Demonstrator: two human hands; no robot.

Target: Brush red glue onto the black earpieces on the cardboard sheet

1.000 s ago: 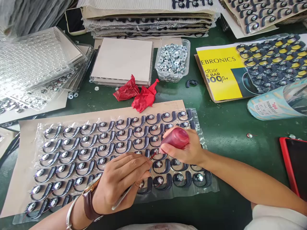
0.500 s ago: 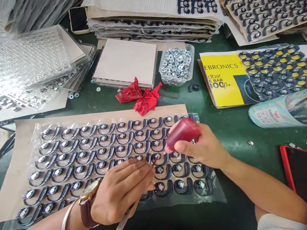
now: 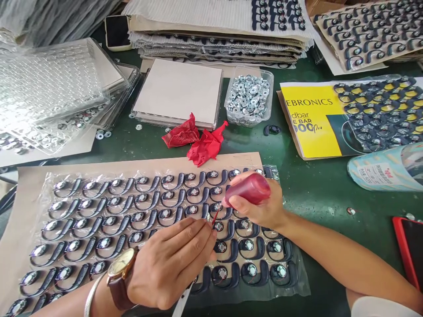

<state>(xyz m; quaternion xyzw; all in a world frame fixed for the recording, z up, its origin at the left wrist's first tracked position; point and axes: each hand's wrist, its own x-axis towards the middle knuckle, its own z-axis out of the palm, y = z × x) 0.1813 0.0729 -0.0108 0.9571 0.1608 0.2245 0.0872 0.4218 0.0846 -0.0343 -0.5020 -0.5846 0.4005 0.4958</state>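
Observation:
My right hand [image 3: 264, 204] is wrapped round a dark red squeeze bottle [image 3: 249, 189], tilted with its nozzle end pointing down and left. Close beside that nozzle, my left hand [image 3: 175, 259], wearing a watch, grips what look like slim metal tweezers [image 3: 182, 301]. Their thin reddish tip touches or hovers just over a round metal piece; which one, I cannot tell. Both hands are above a plastic-covered sheet with rows of black ear-hook housings [image 3: 226, 244], each holding a small round silver part. My left hand and wrist hide several housings in the lower middle.
Behind the sheet lie crumpled red scraps [image 3: 206, 143], a pale board stack [image 3: 178, 92] and a clear tub [image 3: 249, 119] of metal discs. Clear trays [image 3: 56, 83] are piled at left. On the right are a yellow printed box panel [image 3: 310, 123], a patterned pouch [image 3: 373, 169] and a red-edged phone [image 3: 408, 246].
The bottle and right hand have shifted slightly left, with the nozzle now nearer a housing one row farther back. The tweezers' tip has moved slightly too. The whole view has shifted a little.

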